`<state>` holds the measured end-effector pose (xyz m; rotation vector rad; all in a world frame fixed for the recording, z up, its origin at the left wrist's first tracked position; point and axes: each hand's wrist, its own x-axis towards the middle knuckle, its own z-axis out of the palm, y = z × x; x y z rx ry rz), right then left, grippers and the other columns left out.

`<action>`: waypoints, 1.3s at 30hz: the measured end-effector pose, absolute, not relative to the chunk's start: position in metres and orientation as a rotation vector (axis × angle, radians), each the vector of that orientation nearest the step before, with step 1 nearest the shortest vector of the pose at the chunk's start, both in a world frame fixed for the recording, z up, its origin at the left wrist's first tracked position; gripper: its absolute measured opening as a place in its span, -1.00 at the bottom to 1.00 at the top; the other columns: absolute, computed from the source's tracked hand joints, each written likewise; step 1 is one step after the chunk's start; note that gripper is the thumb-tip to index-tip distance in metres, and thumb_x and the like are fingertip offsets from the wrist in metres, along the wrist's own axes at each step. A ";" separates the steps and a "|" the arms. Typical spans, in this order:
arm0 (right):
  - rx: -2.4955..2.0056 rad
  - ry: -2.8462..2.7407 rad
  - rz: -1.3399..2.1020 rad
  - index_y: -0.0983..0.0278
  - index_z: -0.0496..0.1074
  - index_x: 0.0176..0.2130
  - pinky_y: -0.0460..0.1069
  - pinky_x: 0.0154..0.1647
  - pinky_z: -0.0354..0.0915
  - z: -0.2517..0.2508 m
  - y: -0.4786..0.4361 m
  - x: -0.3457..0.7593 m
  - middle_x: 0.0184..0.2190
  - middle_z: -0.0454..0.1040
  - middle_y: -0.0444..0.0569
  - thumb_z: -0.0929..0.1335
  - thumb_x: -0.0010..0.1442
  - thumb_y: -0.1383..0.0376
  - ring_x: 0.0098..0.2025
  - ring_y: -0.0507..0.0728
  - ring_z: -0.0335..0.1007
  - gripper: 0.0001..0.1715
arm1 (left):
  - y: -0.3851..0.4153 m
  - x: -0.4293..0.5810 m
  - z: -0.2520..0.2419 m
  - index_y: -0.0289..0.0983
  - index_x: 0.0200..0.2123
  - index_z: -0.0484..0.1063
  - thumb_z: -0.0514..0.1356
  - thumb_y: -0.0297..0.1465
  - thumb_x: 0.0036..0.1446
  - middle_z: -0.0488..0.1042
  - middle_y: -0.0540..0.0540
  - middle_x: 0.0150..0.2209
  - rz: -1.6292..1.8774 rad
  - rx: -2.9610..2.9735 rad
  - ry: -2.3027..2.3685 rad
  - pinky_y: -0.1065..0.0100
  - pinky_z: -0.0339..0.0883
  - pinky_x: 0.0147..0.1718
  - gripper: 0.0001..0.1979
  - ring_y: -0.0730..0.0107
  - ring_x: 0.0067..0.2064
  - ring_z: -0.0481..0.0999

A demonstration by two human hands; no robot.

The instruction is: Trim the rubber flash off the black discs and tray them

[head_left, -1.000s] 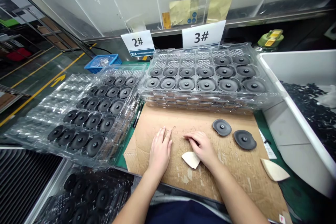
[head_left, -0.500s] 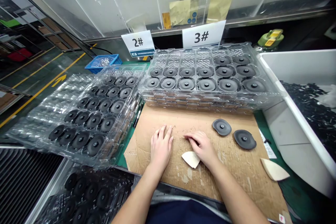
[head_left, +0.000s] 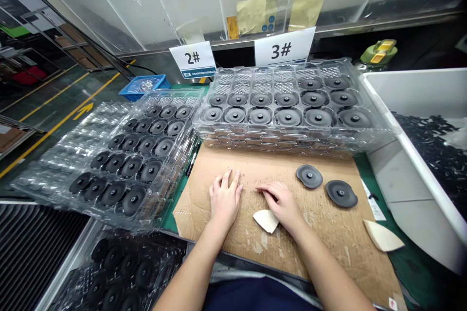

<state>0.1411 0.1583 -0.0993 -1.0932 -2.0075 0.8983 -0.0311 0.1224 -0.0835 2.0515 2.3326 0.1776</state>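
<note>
My left hand (head_left: pixel 225 199) rests palm down on a brown cardboard sheet (head_left: pixel 328 238), fingers apart and holding nothing. My right hand (head_left: pixel 280 205) lies on the same sheet with its fingers curled under, just above a cream wedge-shaped piece (head_left: pixel 266 221). Whether those fingers pinch anything is hidden. To the right of that hand, two dark grey round rubber discs (head_left: pixel 309 176) (head_left: pixel 341 193) lie flat, each with a central hub and a notched edge. A second cream wedge (head_left: pixel 382 236) sits at the sheet's right edge.
Stacked clear plastic trays (head_left: pixel 292 129) (head_left: pixel 134 160) hold rows of dark discs behind and left of the cardboard, under 2# (head_left: pixel 192 58) and 3# (head_left: pixel 283 47) signs. A white bin (head_left: pixel 412 155) of black pieces stands at right. Another filled tray lies at lower left.
My left hand's fingers have spread slightly and shifted a little up the cardboard. My right hand and the discs stay in place, apart from a slight shift of the whole view.
</note>
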 end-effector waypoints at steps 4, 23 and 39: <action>-1.092 -2.011 0.898 0.18 0.45 -0.22 0.06 -0.16 0.20 -0.100 0.159 0.141 -0.30 0.51 -0.09 0.24 0.16 0.45 -0.21 0.14 0.35 -0.72 | 0.123 -0.031 -0.083 -0.04 0.17 0.11 -0.11 -0.22 0.20 0.19 -0.05 0.18 0.165 2.053 2.331 0.02 0.17 -0.05 -0.55 0.05 0.05 0.16; -1.105 -2.001 0.906 0.18 0.45 -0.23 0.08 -0.15 0.21 -0.101 0.158 0.141 -0.29 0.51 -0.09 0.24 0.16 0.44 -0.21 0.14 0.36 -0.73 | 0.122 -0.032 -0.083 -0.03 0.16 0.12 -0.14 -0.22 0.21 0.19 -0.05 0.18 0.191 2.042 2.313 0.01 0.16 -0.05 -0.56 0.04 0.05 0.15; -1.079 -2.007 0.793 0.30 0.42 -0.25 0.11 -0.13 0.26 -0.105 0.154 0.140 -0.31 0.47 -0.06 0.25 0.24 0.30 -0.21 0.10 0.37 -0.81 | 0.115 -0.031 -0.083 -0.15 0.20 0.02 -0.10 -0.21 0.20 0.23 -0.11 0.16 0.364 2.063 2.318 0.03 0.11 0.00 -0.49 0.08 0.08 0.16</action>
